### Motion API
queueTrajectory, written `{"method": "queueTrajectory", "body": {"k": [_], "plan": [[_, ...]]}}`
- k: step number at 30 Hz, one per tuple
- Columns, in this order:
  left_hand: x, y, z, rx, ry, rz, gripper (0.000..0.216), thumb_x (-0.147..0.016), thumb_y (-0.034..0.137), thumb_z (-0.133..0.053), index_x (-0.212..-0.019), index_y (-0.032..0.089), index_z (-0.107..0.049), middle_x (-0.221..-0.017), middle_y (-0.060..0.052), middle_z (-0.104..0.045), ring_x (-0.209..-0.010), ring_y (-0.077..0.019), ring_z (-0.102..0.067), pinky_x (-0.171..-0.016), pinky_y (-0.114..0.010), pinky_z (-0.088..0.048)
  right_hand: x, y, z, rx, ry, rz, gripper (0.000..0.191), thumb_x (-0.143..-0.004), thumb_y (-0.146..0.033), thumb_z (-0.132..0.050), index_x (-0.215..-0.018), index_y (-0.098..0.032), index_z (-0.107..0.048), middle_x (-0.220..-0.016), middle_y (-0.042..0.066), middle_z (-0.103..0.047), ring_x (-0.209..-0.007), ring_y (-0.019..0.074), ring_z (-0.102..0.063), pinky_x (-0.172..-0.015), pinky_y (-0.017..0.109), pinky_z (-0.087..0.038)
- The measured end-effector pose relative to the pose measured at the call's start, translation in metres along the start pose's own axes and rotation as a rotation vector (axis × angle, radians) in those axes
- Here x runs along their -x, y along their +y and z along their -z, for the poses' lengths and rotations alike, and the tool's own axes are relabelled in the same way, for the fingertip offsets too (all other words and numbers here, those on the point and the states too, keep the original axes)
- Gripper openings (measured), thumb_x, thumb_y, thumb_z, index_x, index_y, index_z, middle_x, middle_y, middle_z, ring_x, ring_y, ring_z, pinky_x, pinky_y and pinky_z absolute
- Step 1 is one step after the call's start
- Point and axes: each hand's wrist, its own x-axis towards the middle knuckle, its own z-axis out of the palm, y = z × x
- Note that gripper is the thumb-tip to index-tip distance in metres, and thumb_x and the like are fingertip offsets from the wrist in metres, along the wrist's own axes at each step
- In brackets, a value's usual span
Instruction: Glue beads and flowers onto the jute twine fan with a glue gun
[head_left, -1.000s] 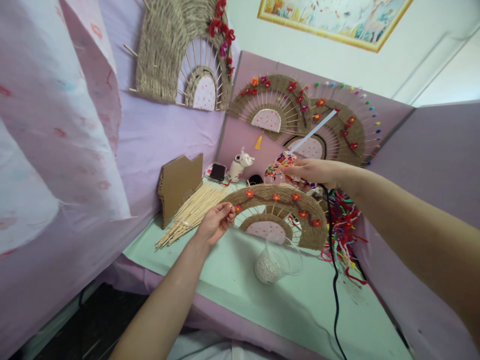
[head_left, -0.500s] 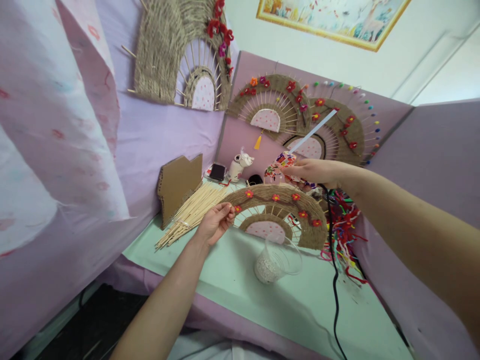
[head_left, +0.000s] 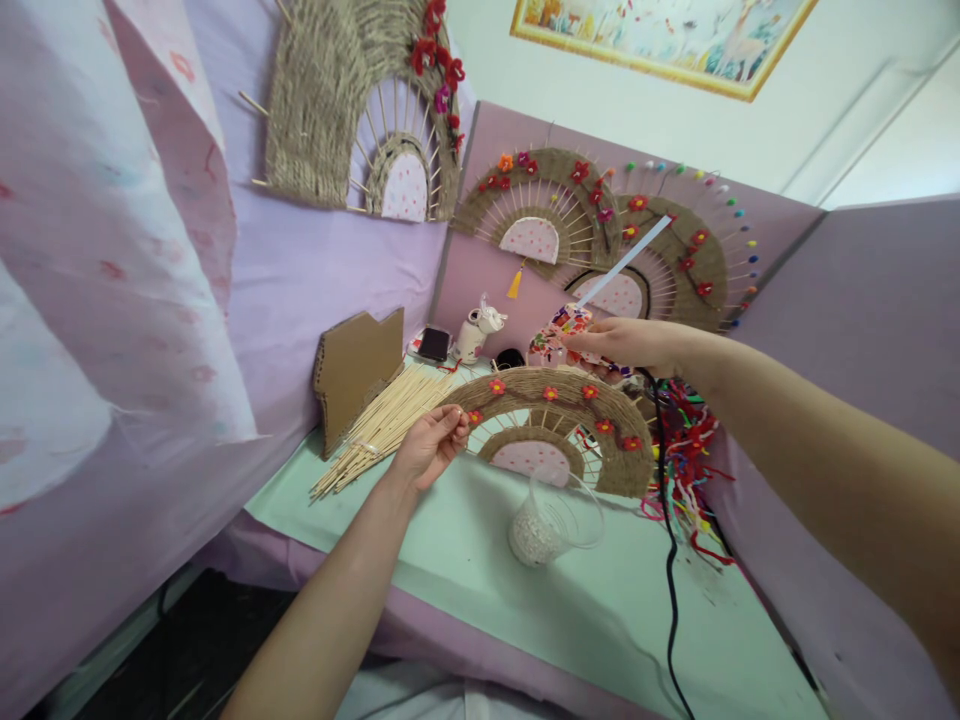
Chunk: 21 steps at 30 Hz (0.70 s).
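Note:
My left hand (head_left: 429, 447) pinches the left end of a jute-wound fan (head_left: 559, 425), which stands upright on the green mat (head_left: 465, 550). The fan has thin stick spokes, a pink dotted centre and small red flowers along its arc. My right hand (head_left: 626, 343) is closed round a glue gun (head_left: 559, 335) with a flowered body, held just above the fan's top edge. A white glue stick (head_left: 626, 262) juts from the gun's back. The gun's black cord (head_left: 667, 540) hangs down over the mat.
A clear cup of white beads (head_left: 551, 520) stands before the fan. Bamboo sticks (head_left: 382, 425) and a cardboard piece (head_left: 358, 368) lie at left. Coloured pipe cleaners (head_left: 690, 450) pile at right. Finished fans (head_left: 360, 110) hang on the purple walls, with a white figurine (head_left: 480, 325) behind.

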Motion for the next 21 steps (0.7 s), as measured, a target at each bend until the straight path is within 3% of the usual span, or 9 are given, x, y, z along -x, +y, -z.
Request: {"method": "queueTrajectory", "body": {"k": [5, 9, 16, 21], "plan": [[0.0, 0.0, 0.001, 0.0, 0.006, 0.0, 0.022, -0.064, 0.019, -0.08, -0.07, 0.01, -0.061, -0.066, 0.0, -0.058, -0.056, -0.0032, -0.051, -0.053, -0.012, -0.045, 0.009, -0.009, -0.003, 0.077, 0.015, -0.042, 0.056, -0.072, -0.076, -0.052, -0.066, -0.021, -0.062, -0.065, 0.004, -0.056, -0.05, 0.0137, -0.05, -0.044, 0.026, -0.041], [0.0, -0.001, 0.001, -0.005, -0.003, -0.003, 0.021, -0.066, 0.019, -0.079, -0.07, 0.01, -0.061, -0.066, 0.0, -0.058, -0.056, -0.003, -0.051, -0.053, -0.012, -0.044, 0.012, -0.012, -0.005, -0.017, 0.063, -0.051, 0.05, -0.077, -0.071, -0.052, -0.072, -0.021, -0.061, -0.066, 0.003, -0.055, -0.05, 0.0131, -0.049, -0.044, 0.025, -0.04], [0.0, -0.001, -0.001, -0.006, 0.013, 0.007, 0.022, -0.064, 0.019, -0.08, -0.069, 0.01, -0.06, -0.065, 0.0, -0.058, -0.055, -0.003, -0.05, -0.052, -0.012, -0.043, 0.011, -0.011, -0.002, -0.224, 0.173, 0.059, 0.043, -0.079, -0.064, -0.056, -0.075, -0.022, -0.061, -0.063, 0.001, -0.047, -0.05, 0.0118, -0.044, -0.042, 0.023, -0.035], [0.0, 0.005, -0.002, -0.023, 0.054, -0.015, 0.025, -0.06, 0.018, -0.082, -0.072, 0.011, -0.061, -0.066, -0.001, -0.059, -0.057, -0.0037, -0.052, -0.051, -0.011, -0.043, 0.039, -0.011, -0.008, -0.499, 0.354, 0.222, 0.036, -0.083, -0.054, -0.056, -0.073, -0.02, -0.056, -0.061, -0.001, -0.046, -0.048, 0.0095, -0.039, -0.04, 0.022, -0.03]]}}
